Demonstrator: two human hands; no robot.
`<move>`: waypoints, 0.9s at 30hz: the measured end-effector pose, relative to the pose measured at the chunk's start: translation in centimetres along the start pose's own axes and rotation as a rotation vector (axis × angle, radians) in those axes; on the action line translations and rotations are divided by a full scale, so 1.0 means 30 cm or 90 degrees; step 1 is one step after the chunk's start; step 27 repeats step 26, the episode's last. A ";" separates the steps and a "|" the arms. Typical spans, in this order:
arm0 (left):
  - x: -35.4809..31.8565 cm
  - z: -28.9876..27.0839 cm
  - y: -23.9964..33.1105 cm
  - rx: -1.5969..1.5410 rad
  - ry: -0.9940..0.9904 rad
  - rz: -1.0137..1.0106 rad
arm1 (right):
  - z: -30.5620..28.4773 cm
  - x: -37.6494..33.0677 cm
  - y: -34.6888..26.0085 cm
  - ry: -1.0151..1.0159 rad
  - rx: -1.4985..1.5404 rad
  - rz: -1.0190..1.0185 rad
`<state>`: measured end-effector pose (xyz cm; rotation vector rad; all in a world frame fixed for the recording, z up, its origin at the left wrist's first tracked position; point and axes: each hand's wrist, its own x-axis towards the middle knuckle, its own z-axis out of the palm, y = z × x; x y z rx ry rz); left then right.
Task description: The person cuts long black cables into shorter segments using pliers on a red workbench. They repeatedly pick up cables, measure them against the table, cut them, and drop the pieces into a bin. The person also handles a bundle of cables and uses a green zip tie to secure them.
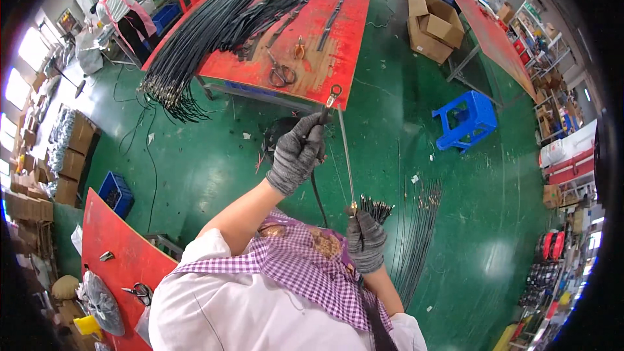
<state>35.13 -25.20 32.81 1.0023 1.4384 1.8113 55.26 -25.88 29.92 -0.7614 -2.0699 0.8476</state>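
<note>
- The left hand, in a grey knit glove, is closed around the upper end of a thin cable, just below the near edge of the long red table. A metal ring fitting sits at that end, touching the table's near edge.
- The right hand, also gloved, is shut around the cable's lower end together with a bundle of short dark cables whose tips fan out above the fist.
- The cable runs taut and almost straight between the two hands, above the green floor.
- The step in hand looks like drawing one cable out straight and checking or fitting its end; the next move likely calls for a steady pull with the ring end kept in line.
- Scissors lie near the table's near edge; a long black cable heap covers its left side.
- Open brown cardboard boxes stand on the floor right of the table; a blue plastic stool stands nearer.
- More brown cartons are stacked along the left wall.
</note>
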 end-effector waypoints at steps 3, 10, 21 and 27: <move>0.096 -0.160 -0.035 -0.051 0.013 -0.016 | 0.136 0.103 -0.034 -0.036 -0.017 0.021; 0.449 -0.530 -0.040 -0.237 -0.114 -0.118 | 0.483 0.431 -0.114 0.011 -0.089 -0.059; 0.688 -0.694 -0.069 -0.521 -0.456 -0.230 | 0.682 0.640 -0.245 0.046 -0.149 0.057; 0.687 -0.673 -0.087 -0.548 -0.552 -0.267 | 0.671 0.627 -0.231 0.088 -0.137 0.055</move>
